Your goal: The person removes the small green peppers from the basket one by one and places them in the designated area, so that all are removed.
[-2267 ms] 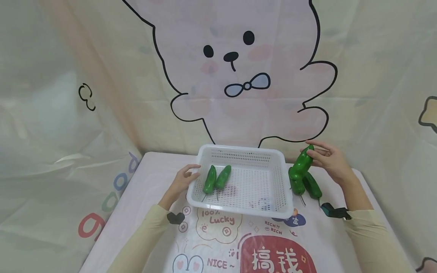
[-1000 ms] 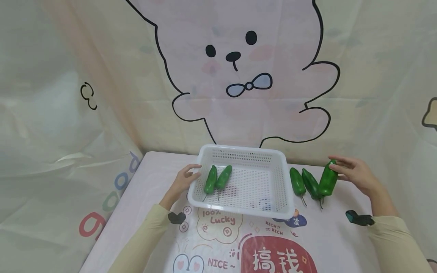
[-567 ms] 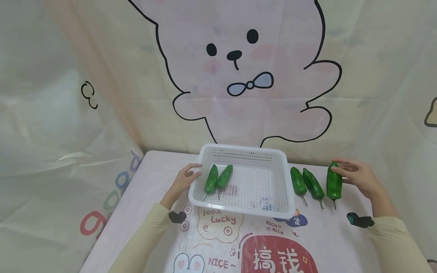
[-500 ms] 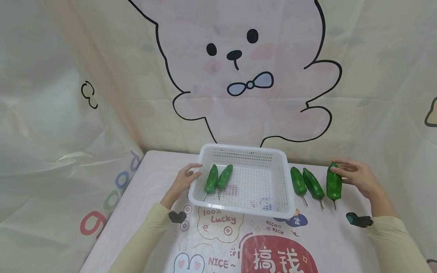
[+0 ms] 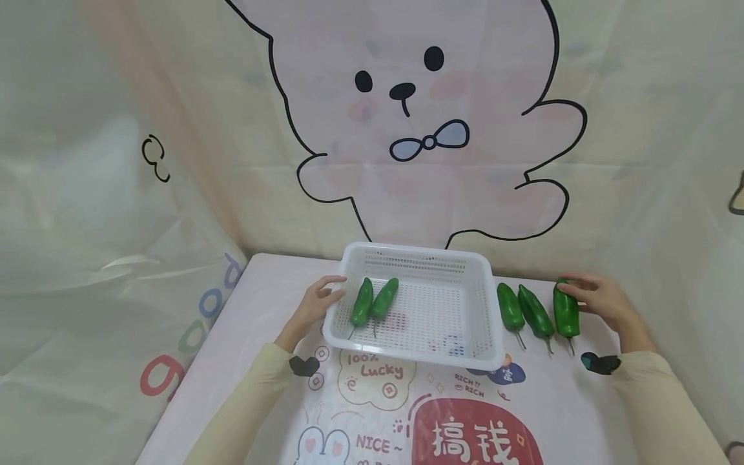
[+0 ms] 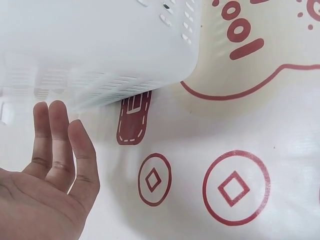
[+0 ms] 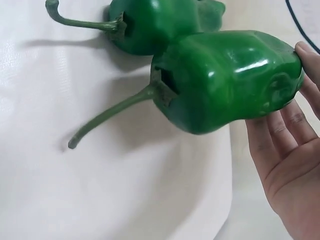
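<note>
My right hand [image 5: 604,301] pinches the tip of a green pepper [image 5: 566,314] at the table's right side. Its thumb and fingers lie on opposite sides of that pepper in the right wrist view, where the stem [image 7: 112,111] points away from the hand. Just left of it, two more green peppers [image 5: 511,309] lie side by side, stems toward me. My left hand [image 5: 312,309] touches the left rim of a white plastic basket [image 5: 415,357]. In the left wrist view three fingers extend loosely beside the basket's outer wall. Two green peppers [image 5: 361,303] lie inside, near its left wall.
The table [image 5: 372,426] has a white printed cover with red lettering. Behind it hangs a pale curtain [image 5: 442,187] with a cartoon bear; another curtain [image 5: 104,258] closes in the left side. The basket stands near the table's back edge.
My right hand has carried its pepper right and down, from above the other two to a spot beside them. The left hand and basket have stayed in place; the head view shifts slightly.
</note>
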Motion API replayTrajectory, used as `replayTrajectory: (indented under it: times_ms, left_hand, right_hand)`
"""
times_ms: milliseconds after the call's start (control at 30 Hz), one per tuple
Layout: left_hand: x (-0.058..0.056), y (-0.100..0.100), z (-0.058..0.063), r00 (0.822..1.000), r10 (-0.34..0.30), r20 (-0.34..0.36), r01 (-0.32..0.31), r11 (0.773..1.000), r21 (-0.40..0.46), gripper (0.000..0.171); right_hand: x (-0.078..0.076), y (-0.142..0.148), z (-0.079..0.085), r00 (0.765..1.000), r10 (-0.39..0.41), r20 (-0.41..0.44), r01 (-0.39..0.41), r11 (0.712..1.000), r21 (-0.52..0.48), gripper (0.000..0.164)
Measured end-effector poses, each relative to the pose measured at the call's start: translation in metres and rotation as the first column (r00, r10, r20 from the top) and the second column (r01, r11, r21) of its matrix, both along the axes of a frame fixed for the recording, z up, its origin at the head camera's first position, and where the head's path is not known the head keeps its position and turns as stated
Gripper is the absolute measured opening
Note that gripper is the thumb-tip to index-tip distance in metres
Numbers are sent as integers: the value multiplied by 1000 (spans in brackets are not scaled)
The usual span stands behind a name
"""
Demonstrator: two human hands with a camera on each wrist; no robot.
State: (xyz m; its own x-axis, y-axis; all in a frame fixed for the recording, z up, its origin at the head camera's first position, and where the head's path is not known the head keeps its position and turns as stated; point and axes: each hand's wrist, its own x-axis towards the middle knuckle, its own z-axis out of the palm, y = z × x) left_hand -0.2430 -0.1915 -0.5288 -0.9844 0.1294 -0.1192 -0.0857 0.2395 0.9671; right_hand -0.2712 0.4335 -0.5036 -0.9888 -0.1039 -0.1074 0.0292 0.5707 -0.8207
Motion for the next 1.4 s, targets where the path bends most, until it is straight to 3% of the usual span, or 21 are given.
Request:
replayTrajectory:
  times_ms: [233,667,967,1233,1400]
  left_hand:
    - [-3,0,-6,1000,10,0,-10,1000,-7,43]
    - [-4,1,-6,1000,22,-4,-22,1000,-2,40]
    - [-4,1,-7,1000,25,-4,-25,1000,-11,39]
    - [-5,1,-7,1000,27,-3,-27,1000,-3,40]
    - [-4,0,-9,1000,21,1,-21,1000,-1,41]
  right_hand:
    - [-7,5,-16,996,7,84,-11,998,57,67]
    - [-10,7,-40,993,-110,35,109,994,7,69]
    - [-11,7,-44,992,-120,30,119,992,30,66]
    - [-9,3,-43,995,-97,33,99,993,-58,67]
    - [-5,2,-42,995,-93,21,92,995,38,67]
